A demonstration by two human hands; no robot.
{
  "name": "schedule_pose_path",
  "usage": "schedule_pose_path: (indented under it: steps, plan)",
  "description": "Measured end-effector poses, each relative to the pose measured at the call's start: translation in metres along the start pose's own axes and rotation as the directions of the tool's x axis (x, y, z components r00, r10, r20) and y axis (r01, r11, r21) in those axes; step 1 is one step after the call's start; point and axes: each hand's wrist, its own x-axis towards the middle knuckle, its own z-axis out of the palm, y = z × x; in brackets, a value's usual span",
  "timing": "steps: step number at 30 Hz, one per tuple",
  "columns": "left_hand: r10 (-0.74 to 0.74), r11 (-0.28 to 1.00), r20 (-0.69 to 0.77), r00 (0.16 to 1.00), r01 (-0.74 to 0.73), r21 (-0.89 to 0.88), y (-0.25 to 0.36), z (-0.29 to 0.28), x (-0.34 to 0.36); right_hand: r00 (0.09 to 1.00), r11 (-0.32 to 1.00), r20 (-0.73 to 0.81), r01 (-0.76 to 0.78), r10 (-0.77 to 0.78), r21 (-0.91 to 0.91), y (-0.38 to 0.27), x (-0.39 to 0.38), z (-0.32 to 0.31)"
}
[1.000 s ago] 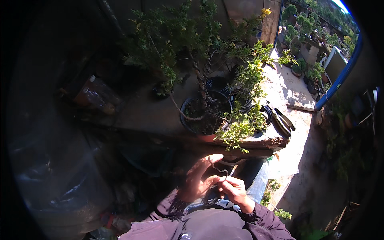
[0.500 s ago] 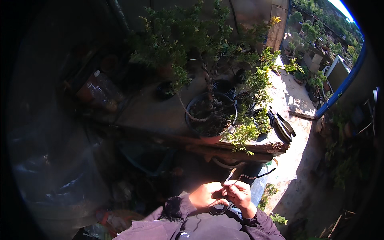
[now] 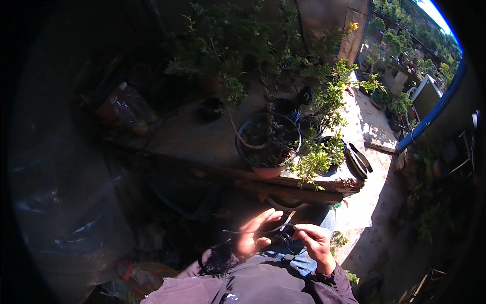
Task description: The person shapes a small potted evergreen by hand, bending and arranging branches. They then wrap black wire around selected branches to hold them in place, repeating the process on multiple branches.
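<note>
Close to my lap, my right hand (image 3: pixel 316 241) pinches a thin dark wire (image 3: pixel 266 232) between thumb and fingertips. The wire stretches leftward across my left hand (image 3: pixel 250 236), its free end pointing left. My left hand is open, fingers stretched and thumb apart; whether the wire touches its palm I cannot tell. Loops of black wire (image 3: pixel 284 238) show between my hands above my lap. Beyond them, a small conifer tree (image 3: pixel 324 109) with bent branches grows in a round pot (image 3: pixel 268 171) on a wooden table (image 3: pixel 187 147).
Coils of black wire (image 3: pixel 284 108) lie behind the pot. Dark-handled pliers or cutters (image 3: pixel 358 159) rest at the table's right corner. A clear plastic bottle or bag (image 3: pixel 130 109) is at the far left. Potted plants stand outside, past a blue pipe (image 3: pixel 430 114).
My left hand has opened and spread its fingers. The wire that rose to the right now stretches left across it. My right hand has shifted slightly right, still pinching.
</note>
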Motion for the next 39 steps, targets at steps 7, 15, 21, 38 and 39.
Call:
schedule_pose_path:
  steps: [7, 15, 21, 38, 39]
  plan:
    - [-0.343, 0.882, -0.108, 0.933, 0.28, -0.378, 0.015, -0.001, 0.012, 0.955, 0.976, 0.206, -0.2, 0.214, -0.084, -0.003, -0.006, 0.019]
    - [-0.348, 0.767, -0.382, 0.856, 0.026, -0.641, 0.008, -0.031, 0.019, 0.841, 0.839, 0.403, -0.482, 0.362, 0.252, 0.007, -0.008, 0.01]
    - [-0.175, 0.847, -0.288, 0.942, -0.005, -0.532, 0.02, -0.041, 0.02, 0.831, 0.904, 0.381, -0.428, 0.405, -0.026, 0.002, -0.001, 0.022]
    - [-0.001, 0.936, -0.411, 0.912, -0.143, -0.321, 0.033, -0.062, 0.041, 0.839, 0.865, 0.365, -0.48, 0.404, 0.147, 0.025, -0.005, 0.024]
    - [0.009, 0.954, -0.416, 0.909, -0.132, -0.268, 0.034, -0.063, 0.042, 0.84, 0.853, 0.357, -0.49, 0.409, 0.178, 0.025, -0.005, 0.023]
